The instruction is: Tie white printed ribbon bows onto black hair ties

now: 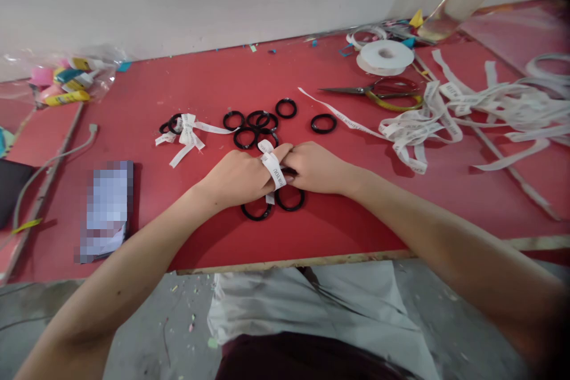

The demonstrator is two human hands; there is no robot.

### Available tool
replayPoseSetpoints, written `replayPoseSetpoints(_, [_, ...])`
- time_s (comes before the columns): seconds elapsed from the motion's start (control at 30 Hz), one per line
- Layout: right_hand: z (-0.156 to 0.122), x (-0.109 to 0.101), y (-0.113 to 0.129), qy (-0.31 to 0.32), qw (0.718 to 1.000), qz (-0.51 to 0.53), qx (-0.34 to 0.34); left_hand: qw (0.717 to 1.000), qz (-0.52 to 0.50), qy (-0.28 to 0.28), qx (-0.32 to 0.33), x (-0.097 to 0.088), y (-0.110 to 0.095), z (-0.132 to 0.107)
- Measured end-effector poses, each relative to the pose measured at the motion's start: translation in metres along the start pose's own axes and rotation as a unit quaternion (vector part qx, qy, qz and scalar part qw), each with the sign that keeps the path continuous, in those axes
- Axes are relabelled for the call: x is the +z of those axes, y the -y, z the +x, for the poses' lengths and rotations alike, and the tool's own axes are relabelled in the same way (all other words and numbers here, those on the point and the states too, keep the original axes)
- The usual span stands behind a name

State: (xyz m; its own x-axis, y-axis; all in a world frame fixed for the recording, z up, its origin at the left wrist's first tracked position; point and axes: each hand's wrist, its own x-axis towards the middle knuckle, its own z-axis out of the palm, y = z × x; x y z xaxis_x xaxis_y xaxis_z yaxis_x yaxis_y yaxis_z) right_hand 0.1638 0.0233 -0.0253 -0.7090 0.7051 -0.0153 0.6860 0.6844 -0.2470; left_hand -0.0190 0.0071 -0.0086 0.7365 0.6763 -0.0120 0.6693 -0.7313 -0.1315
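Both hands meet over the middle of the red table. A white printed ribbon (275,171) loops over the fingers of my left hand (238,177), which are closed on it. My right hand (316,167) pinches the same ribbon from the other side, its fingertips partly hidden. Black hair ties lie close about the hands: a hair tie (290,199) and another hair tie (256,210) in front, several more beyond, such as one hair tie (285,108). To the left sit hair ties with ribbon tied in a bow (187,130).
At right are scissors (378,92), a ribbon spool (385,57) and a heap of cut ribbons (418,124). A phone (109,208) lies at left, near a cable (57,157). A plastic bag of small bottles (69,80) stands at the back left. The table's front edge (289,265) is close.
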Motion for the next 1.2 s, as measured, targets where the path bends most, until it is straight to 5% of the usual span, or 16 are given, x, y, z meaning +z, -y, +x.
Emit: replayPoseSetpoints(1.2, [-0.002,0.011,-0.006,-0.045,0.999,0.001,0.001,0.998,-0.056,-0.022,0.001,0.008,0.002,0.002])
